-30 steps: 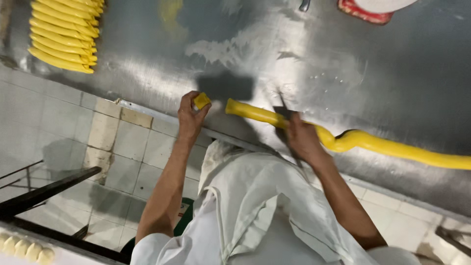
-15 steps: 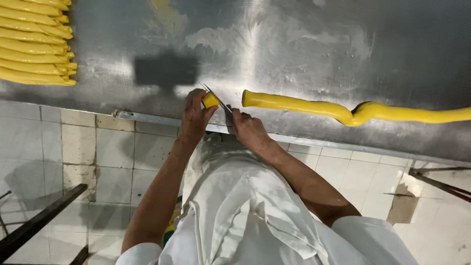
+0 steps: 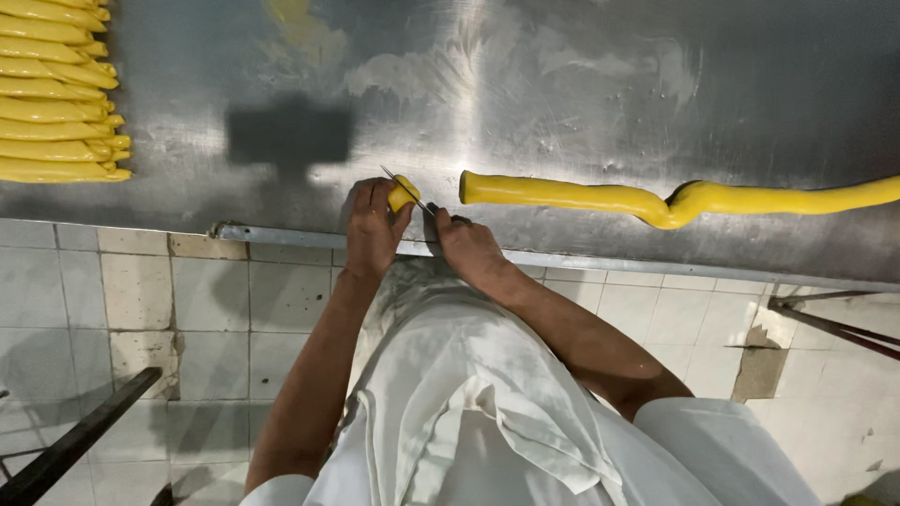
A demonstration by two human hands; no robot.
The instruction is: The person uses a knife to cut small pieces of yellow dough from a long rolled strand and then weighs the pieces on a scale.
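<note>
My left hand [image 3: 371, 223] pinches a small cut piece of yellow dough [image 3: 404, 193] at the near edge of the steel table [image 3: 562, 84]. My right hand [image 3: 466, 245] grips a thin knife [image 3: 405, 190] whose blade lies against that piece. A long yellow dough rope [image 3: 656, 199] stretches to the right from just beside my hands, with a kink near its middle.
Several shaped yellow dough sticks [image 3: 56, 94] lie stacked in a row at the table's far left. Flour smears mark the steel. Below the table edge are a tiled floor [image 3: 141, 309], my white apron [image 3: 469, 403] and dark metal bars [image 3: 75, 440].
The view has swung left, bringing the dough sticks further into sight. My right hand has left the rope and drawn the knife to the small piece in my left hand.
</note>
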